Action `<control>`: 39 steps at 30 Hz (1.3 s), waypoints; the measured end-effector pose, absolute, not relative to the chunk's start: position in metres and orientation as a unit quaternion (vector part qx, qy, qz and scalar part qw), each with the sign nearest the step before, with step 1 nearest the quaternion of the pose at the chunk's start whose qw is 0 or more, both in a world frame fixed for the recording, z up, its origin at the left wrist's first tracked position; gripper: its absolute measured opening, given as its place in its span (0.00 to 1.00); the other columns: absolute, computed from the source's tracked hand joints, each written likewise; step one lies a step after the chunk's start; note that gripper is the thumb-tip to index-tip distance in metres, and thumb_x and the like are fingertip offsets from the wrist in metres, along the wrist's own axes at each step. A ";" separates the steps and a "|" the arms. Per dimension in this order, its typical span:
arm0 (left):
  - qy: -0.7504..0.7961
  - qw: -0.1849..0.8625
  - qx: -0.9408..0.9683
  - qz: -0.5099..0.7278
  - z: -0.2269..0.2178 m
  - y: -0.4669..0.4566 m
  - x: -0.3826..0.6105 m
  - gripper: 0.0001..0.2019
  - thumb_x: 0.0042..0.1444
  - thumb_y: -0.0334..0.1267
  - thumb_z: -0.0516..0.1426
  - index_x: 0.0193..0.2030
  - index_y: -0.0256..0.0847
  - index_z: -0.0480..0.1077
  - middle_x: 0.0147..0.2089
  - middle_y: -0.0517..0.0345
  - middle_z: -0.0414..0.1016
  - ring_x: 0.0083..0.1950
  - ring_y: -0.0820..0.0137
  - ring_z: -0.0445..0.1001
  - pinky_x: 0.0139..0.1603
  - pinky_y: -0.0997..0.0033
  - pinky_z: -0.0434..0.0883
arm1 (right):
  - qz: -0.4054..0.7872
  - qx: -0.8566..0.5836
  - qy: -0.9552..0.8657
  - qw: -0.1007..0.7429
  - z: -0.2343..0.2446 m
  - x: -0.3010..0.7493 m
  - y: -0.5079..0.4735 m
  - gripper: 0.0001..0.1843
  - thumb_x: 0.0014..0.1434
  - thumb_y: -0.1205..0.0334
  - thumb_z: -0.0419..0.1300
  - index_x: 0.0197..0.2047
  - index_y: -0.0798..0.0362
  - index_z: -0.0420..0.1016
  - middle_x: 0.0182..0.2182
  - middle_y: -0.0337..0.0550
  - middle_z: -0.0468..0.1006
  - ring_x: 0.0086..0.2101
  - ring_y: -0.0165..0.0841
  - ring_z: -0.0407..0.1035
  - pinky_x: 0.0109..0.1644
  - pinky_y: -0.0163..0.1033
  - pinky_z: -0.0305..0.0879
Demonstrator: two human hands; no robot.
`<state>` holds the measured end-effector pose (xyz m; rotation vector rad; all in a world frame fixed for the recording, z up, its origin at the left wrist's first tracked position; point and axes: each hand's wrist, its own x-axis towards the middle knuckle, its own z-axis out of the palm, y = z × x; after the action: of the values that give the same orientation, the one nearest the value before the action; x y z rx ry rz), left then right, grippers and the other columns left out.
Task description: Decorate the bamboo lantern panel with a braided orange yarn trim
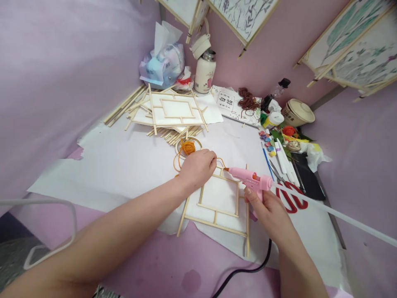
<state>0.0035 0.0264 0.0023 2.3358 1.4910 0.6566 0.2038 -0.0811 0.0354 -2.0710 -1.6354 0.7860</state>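
Note:
My right hand [273, 209] is wrapped round the handle of a pink hot glue gun [249, 178], with a long white glue stick [338, 213] running out of its back. The nozzle points left, at the far side of a wooden stick frame [215, 222] backed with white paper. Over that frame's far left corner, my left hand [198, 169] is closed on an orange yarn strand [221, 160], whose end lies near the nozzle. Behind the left hand, the orange yarn ball [187, 146] sits in a round roll of tape [178, 150]. My left fingertips are partly hidden.
Further stick frames [173, 108] are piled at the back, beside a tissue pack [163, 66] and an open white bottle [204, 74]. Red-handled scissors [290, 198], pens and paints lie right. A black cord [245, 271] trails off the front edge. Framed drawings [245, 16] hang above.

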 end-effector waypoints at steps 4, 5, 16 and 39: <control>0.517 0.146 0.812 0.226 0.002 0.027 0.003 0.11 0.62 0.33 0.51 0.38 0.39 0.74 0.36 0.54 0.76 0.40 0.65 0.75 0.40 0.66 0.68 | 0.277 -0.743 -0.580 0.188 0.037 0.203 -0.081 0.25 0.62 0.39 0.50 0.31 0.51 0.73 0.24 0.40 0.73 0.27 0.36 0.68 0.33 0.40 0.62; 0.517 0.146 0.812 0.225 0.002 0.027 0.003 0.10 0.62 0.33 0.51 0.38 0.39 0.74 0.36 0.54 0.76 0.40 0.65 0.75 0.40 0.65 0.69 | 0.276 -0.744 -0.580 0.185 0.037 0.203 -0.081 0.25 0.62 0.39 0.50 0.31 0.51 0.72 0.23 0.39 0.72 0.27 0.36 0.67 0.32 0.40 0.61; 0.515 0.141 0.814 0.227 0.001 0.027 0.003 0.10 0.62 0.34 0.50 0.37 0.39 0.74 0.35 0.55 0.76 0.40 0.64 0.74 0.40 0.66 0.68 | 0.269 -0.742 -0.585 0.187 0.037 0.203 -0.081 0.25 0.62 0.38 0.50 0.32 0.52 0.72 0.23 0.40 0.71 0.26 0.36 0.66 0.31 0.39 0.60; 0.514 0.143 0.813 0.232 0.001 0.027 0.003 0.10 0.62 0.34 0.51 0.37 0.39 0.74 0.36 0.56 0.77 0.40 0.65 0.75 0.39 0.66 0.67 | 0.279 -0.737 -0.585 0.192 0.036 0.198 -0.079 0.29 0.61 0.36 0.50 0.38 0.54 0.76 0.24 0.41 0.73 0.26 0.36 0.66 0.32 0.39 0.60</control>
<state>0.0031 0.0273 0.0006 2.3458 1.4830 0.6689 0.1984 -0.0790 0.0361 -2.0681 -1.6439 0.7839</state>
